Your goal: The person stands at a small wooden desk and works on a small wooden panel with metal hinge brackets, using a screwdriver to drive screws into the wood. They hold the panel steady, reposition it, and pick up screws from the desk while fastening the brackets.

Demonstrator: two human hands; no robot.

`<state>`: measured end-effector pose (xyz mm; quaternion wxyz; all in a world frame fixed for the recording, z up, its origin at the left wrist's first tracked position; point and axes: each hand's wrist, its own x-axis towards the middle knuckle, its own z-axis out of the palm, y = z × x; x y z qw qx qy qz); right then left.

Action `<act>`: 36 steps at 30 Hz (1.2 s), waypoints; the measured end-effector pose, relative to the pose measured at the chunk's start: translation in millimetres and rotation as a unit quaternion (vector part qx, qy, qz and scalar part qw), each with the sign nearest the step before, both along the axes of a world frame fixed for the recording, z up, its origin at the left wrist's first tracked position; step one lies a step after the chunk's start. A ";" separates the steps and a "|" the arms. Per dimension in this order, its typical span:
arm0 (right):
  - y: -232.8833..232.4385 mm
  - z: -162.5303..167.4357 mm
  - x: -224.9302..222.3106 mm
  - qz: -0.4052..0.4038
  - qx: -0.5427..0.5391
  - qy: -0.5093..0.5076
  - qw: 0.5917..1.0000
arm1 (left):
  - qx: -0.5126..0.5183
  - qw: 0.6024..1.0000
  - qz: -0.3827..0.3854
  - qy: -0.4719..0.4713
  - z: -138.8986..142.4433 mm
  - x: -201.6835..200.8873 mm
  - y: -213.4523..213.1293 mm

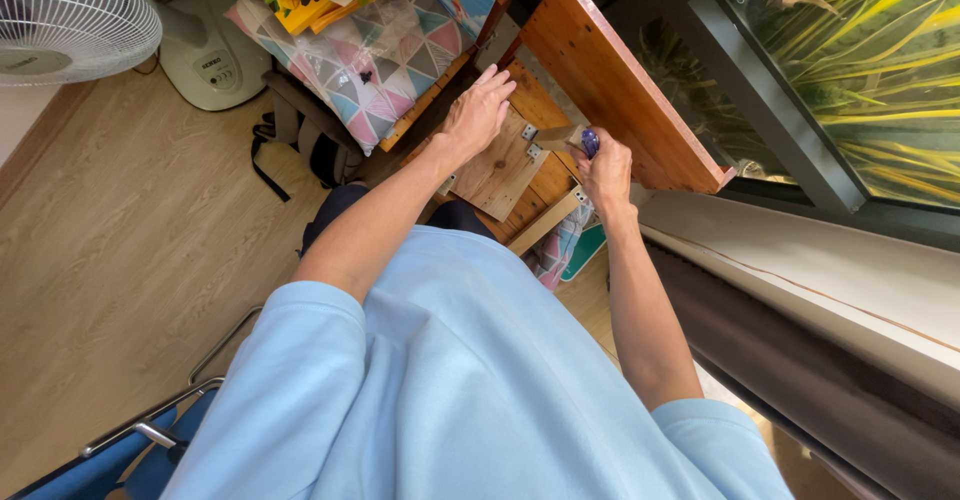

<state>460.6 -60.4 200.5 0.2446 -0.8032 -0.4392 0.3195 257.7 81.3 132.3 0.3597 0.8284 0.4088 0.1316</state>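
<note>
Left hand point(478, 112) spread flat, pressing pale square wooden panel point(500, 165) with metal corner brackets, near orange-brown plank point(610, 80). Right hand point(605, 170) closed around small purple-handled tool point(590, 141) at panel's right corner. Judged best: keep panel pinned flat, tool square to bracket. Patterned bag point(370, 60) beyond, white fan point(70, 15) far left on floor.

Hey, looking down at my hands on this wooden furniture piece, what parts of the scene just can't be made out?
- Head view: the tool in the right hand is mostly wrapped by the fingers; only a purple tip shows, kind unclear.
- The wooden panel is partly covered by the left hand.
- The metal brackets are too small to show screws.
- The fan is cut off by the frame's edge.
</note>
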 end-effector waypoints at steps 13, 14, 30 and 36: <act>-2.9 -4.6 3.1 0.080 0.144 -0.119 0.979 | -0.002 1.000 0.005 -0.018 -4.1 -1.2 -1.4; -3.3 -3.5 2.4 0.093 0.166 -0.132 0.973 | -0.003 1.000 0.006 -0.018 -4.6 -0.8 -1.5; -4.5 -0.9 -1.2 0.018 0.005 -0.049 0.999 | -0.020 1.000 0.011 -0.006 -0.1 0.9 -3.3; -4.8 -2.8 0.5 0.020 0.032 -0.060 0.997 | -0.015 1.000 0.011 -0.002 1.6 0.3 -2.9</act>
